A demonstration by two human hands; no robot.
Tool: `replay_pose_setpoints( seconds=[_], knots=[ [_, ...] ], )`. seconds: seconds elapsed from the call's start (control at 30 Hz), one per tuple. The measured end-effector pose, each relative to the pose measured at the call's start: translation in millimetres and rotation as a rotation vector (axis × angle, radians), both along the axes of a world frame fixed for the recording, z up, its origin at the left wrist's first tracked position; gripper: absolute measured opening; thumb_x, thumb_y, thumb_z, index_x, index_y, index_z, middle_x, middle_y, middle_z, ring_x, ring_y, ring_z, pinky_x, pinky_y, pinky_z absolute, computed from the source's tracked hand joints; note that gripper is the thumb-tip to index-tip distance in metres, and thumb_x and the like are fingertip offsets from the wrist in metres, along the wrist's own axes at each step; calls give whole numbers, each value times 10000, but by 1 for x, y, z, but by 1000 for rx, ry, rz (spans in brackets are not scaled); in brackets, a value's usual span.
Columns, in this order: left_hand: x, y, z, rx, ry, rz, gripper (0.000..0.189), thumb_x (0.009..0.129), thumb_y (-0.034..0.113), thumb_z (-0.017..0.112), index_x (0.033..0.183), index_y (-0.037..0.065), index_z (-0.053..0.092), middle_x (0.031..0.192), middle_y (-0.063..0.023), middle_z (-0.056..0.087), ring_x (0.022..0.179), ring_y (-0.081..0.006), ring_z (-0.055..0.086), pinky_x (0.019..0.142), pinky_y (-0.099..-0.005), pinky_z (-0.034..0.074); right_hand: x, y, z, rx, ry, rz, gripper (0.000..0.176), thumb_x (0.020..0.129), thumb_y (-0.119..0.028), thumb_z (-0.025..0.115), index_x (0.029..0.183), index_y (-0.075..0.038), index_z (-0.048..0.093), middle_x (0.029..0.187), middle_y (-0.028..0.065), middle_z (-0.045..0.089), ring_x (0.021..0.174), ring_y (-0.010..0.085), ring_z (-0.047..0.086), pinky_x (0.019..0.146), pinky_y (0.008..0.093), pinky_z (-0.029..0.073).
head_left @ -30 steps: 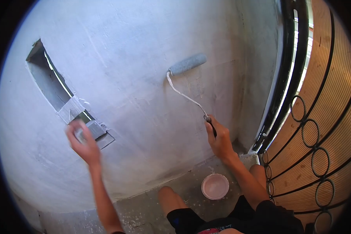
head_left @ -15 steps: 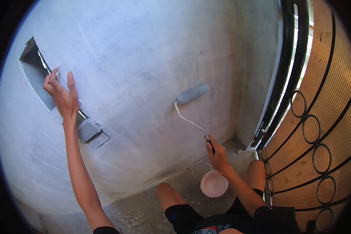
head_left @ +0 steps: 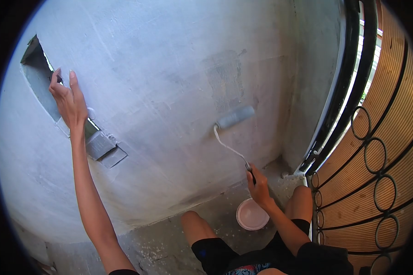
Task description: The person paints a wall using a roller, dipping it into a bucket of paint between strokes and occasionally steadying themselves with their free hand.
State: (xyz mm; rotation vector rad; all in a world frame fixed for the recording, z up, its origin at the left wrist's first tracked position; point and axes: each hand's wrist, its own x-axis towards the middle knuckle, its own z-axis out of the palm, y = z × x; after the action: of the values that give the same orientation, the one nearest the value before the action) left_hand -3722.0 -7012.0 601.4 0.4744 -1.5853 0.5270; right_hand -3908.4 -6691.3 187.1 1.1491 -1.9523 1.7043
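My right hand (head_left: 260,187) is closed around the dark handle of a paint roller (head_left: 236,117). Its bent white wire runs up to a greyish sleeve lying against the whitish wall (head_left: 160,110). Just above the sleeve, a darker, rougher patch (head_left: 223,78) shows on the wall. My left hand (head_left: 70,103) is raised at a long slot-like opening (head_left: 37,75) in the wall, fingers bent at its edge and thumb apart from them. The hand covers part of the opening. Below it, a grey block (head_left: 101,145) sits at the slot's lower end.
A pink bucket (head_left: 252,215) stands on the speckled concrete floor (head_left: 156,243) between my knees. To the right rises a black metal gate (head_left: 376,153) with rings and tan ribbed panels. The wall meets a corner near the gate frame.
The roller has moved down the wall, uncovering more of the dark patch above it. My left hand stays by the opening. The view has shifted slightly.
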Motion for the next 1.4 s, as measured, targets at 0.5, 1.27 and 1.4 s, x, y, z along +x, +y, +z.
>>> replay_pose_setpoints(
  seconds=[0.5,1.27,1.4],
  knots=[
    [0,-19,14,399,142,14,747,921,642,195,1463,134,272,1346,-193,497,1253,-381,456,1064,-460,294,-16,-25,52,-30,-106,72,369,912,-32,561,1269,32,491,808,193,600,640,283,570,621,314,467],
    [-3,-4,9,444,122,185,820,914,667,214,1379,25,424,1324,-211,514,1228,-400,468,1058,-447,306,-11,-33,89,-58,-220,95,364,944,-98,548,1290,0,492,705,100,495,565,137,406,542,253,395],
    [-2,-11,8,390,129,201,795,913,669,193,1381,73,433,1263,-204,562,1180,-392,512,1023,-475,337,-27,-33,131,-82,-197,94,348,944,-100,549,1274,0,503,697,110,504,562,150,419,545,265,398]
  ],
)
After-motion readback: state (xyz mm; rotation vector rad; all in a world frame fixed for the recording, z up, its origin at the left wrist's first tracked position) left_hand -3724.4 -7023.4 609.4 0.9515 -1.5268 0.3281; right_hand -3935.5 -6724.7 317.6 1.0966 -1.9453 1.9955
